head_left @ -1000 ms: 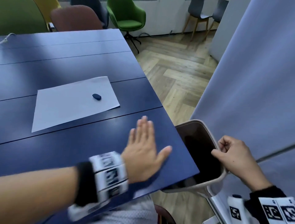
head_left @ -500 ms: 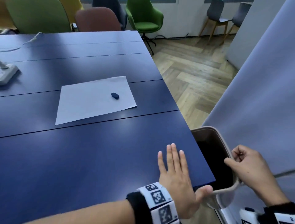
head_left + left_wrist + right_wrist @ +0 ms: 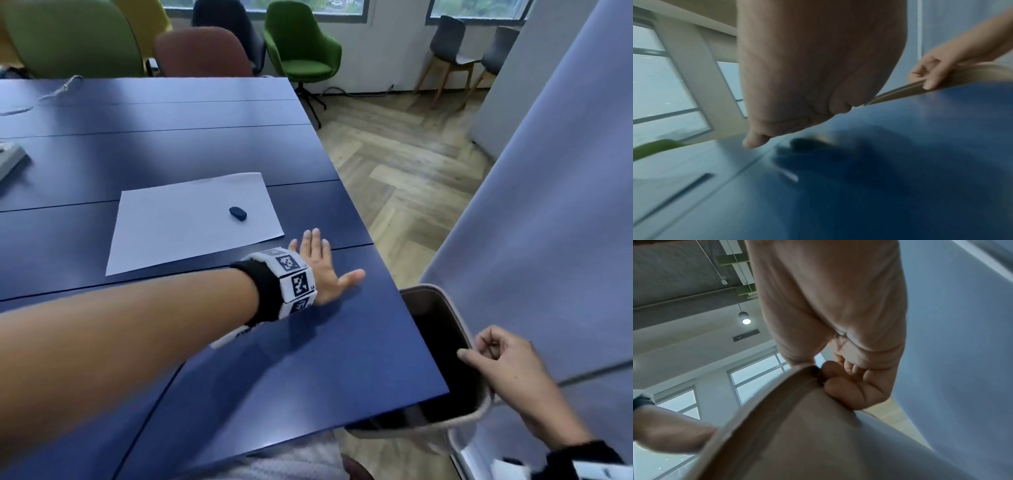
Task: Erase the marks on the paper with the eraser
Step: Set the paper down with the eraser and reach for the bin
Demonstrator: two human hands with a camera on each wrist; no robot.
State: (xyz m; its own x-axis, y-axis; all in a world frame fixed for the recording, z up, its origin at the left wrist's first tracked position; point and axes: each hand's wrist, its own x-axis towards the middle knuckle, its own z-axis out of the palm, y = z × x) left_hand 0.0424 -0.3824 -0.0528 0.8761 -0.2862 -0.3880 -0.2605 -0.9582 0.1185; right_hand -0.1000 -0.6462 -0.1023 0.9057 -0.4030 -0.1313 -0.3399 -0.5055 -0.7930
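A white sheet of paper [image 3: 191, 219] lies on the dark blue table [image 3: 308, 359]. A small dark eraser [image 3: 237, 213] sits on the sheet's right part. I see no marks on the paper at this size. My left hand [image 3: 320, 267] lies flat on the table with straight spread fingers, just right of the sheet's near right corner. My right hand [image 3: 493, 356] pinches the rim of a beige bin [image 3: 479, 411] held against the table's right edge; in the right wrist view the thumb and curled fingers [image 3: 838, 386] clamp the bin's rim [image 3: 764, 405].
Green, brown and dark chairs [image 3: 301, 44] stand beyond the table's far end. A grey partition [image 3: 548, 222] rises on the right, close behind the bin. A white device [image 3: 10, 157] and a cable lie at the table's far left.
My left hand has slid from the table's near right corner, by the bin, forward to the paper's near right corner. My right hand keeps its hold on the bin rim.
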